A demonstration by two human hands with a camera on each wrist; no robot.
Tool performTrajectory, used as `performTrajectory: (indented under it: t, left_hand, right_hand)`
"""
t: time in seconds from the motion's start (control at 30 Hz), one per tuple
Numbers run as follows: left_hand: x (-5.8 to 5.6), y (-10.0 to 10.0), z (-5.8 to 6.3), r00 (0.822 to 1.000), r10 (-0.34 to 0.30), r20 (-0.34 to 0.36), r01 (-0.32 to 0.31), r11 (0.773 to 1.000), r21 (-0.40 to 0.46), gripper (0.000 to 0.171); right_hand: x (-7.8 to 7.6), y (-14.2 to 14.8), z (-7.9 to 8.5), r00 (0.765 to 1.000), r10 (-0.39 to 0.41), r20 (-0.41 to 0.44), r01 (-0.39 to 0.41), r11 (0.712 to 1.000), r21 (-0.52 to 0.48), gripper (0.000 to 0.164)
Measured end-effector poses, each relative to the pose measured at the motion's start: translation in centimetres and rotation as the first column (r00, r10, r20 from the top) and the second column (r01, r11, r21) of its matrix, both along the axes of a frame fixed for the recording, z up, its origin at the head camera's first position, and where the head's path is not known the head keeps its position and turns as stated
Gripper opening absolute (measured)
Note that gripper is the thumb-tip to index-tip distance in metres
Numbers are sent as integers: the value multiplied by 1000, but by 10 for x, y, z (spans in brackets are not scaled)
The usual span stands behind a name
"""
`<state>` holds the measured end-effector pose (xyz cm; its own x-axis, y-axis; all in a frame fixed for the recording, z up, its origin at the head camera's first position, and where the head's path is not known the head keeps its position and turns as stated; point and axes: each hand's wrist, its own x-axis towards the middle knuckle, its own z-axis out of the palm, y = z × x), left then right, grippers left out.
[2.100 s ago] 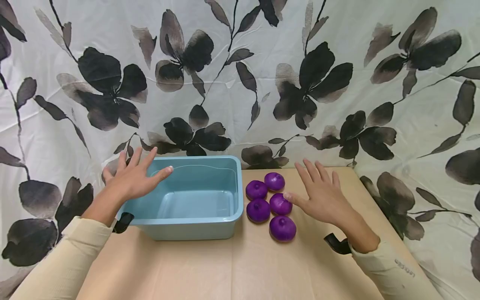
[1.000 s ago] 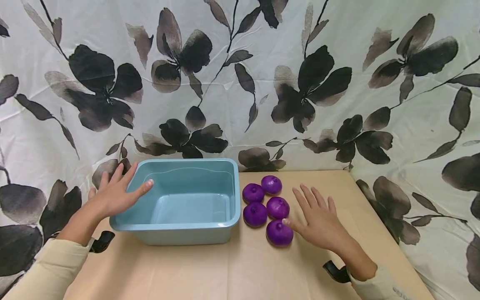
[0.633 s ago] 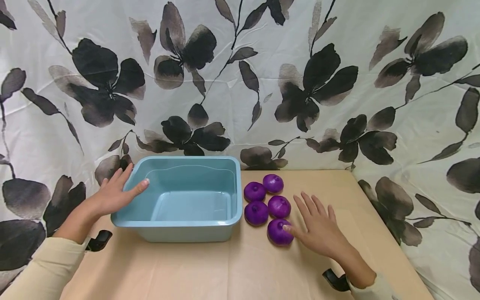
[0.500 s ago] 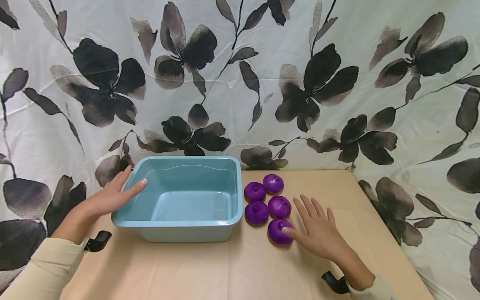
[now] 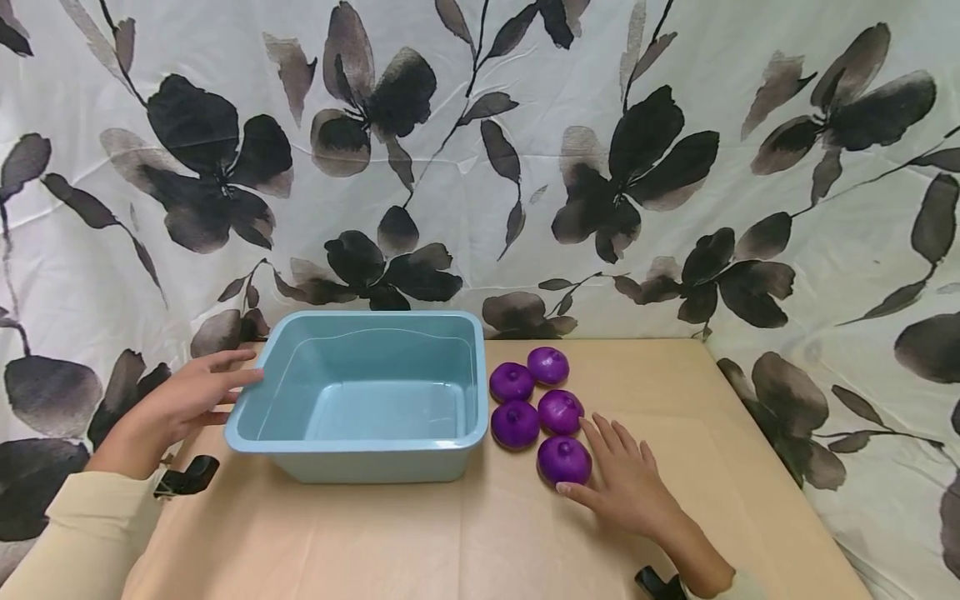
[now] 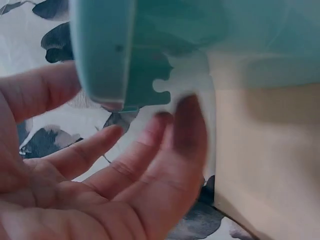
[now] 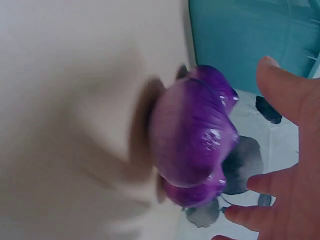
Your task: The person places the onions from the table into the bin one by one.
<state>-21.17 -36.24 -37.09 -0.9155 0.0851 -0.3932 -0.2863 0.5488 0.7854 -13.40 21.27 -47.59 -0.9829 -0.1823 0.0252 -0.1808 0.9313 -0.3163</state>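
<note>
A light blue plastic bin (image 5: 375, 446) stands on the table. At its left end is my left hand (image 5: 187, 396), thumb by the rim and fingers loosely bent below it. In the left wrist view a gap shows between these fingers (image 6: 187, 130) and the bin's rim (image 6: 102, 50). Several glossy purple onions (image 5: 514, 425) sit in a cluster right of the bin. My right hand (image 5: 626, 487) is spread beside the nearest onion (image 5: 564, 461), thumb at its near side and fingertips at its right. In the right wrist view that onion (image 7: 187, 132) lies apart from the thumb and fingers.
The pale wooden table (image 5: 420, 542) ends at the back against a white cloth (image 5: 480, 200) printed with dark flowers, which also hangs along the right side. Dark straps with black mounts (image 5: 191, 477) sit at both wrists.
My left hand has moved left and down from over the bin to its left rim. My right hand has come down toward the nearest onion. The bin and onions stay in place.
</note>
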Motion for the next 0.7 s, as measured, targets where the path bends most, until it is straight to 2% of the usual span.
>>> performTrajectory:
  t: [0.23, 0.47, 0.63, 0.7]
  left_hand:
    - [-1, -10, -5, 999, 49, 8, -49, 987, 155, 67]
    - [-4, -18, -9, 997, 72, 25, -76, 958, 275, 21]
    - [-4, -20, -15, 995, 81, 65, -100, 910, 402, 30]
    - [-4, -18, -16, 994, 81, 75, -106, 898, 428, 31]
  right_hand:
    - [4, -3, -17, 1000, -16, 1, 16, 997, -80, 107]
    - [4, -6, -33, 999, -53, 2, 53, 979, -195, 100]
    - [0, -7, -42, 996, -91, 8, 90, 954, -287, 97]
    - [-1, -6, -45, 994, -107, 23, 109, 947, -304, 98]
